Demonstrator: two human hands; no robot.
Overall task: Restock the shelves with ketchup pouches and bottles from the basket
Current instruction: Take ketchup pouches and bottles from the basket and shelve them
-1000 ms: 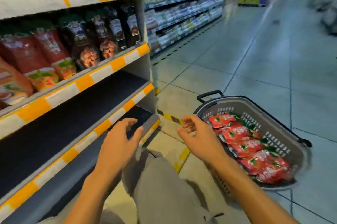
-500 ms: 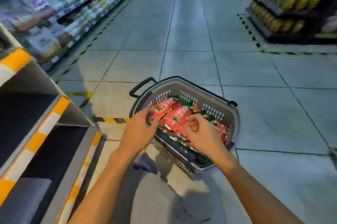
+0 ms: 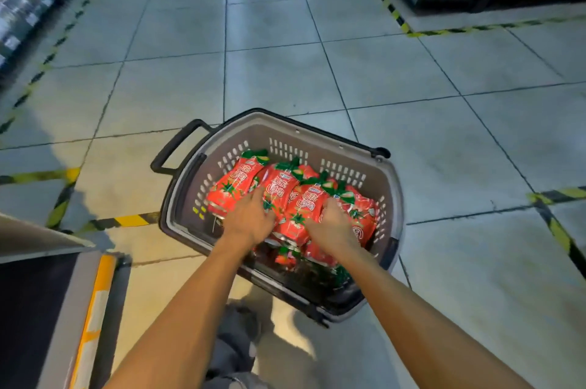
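Ketchup pouches [image 3: 287, 195] fill the grey basket [image 3: 388, 185] on the floor [image 3: 285, 65] at centre frame. We see our left hand [image 3: 250, 219] and right hand [image 3: 333, 225] down among them, fingers curled onto pouches; a firm grip we cannot tell. A shelf [image 3: 47, 309] sits lower left.

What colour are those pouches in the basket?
Red with green tops, seen clearly in the head view.

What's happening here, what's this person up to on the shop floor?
A person is reaching with both hands into a grey basket on the shop floor, full of red ketchup pouches. The left hand and right hand rest on the pile, gathering pouches. The shelf at the lower left looks bare.
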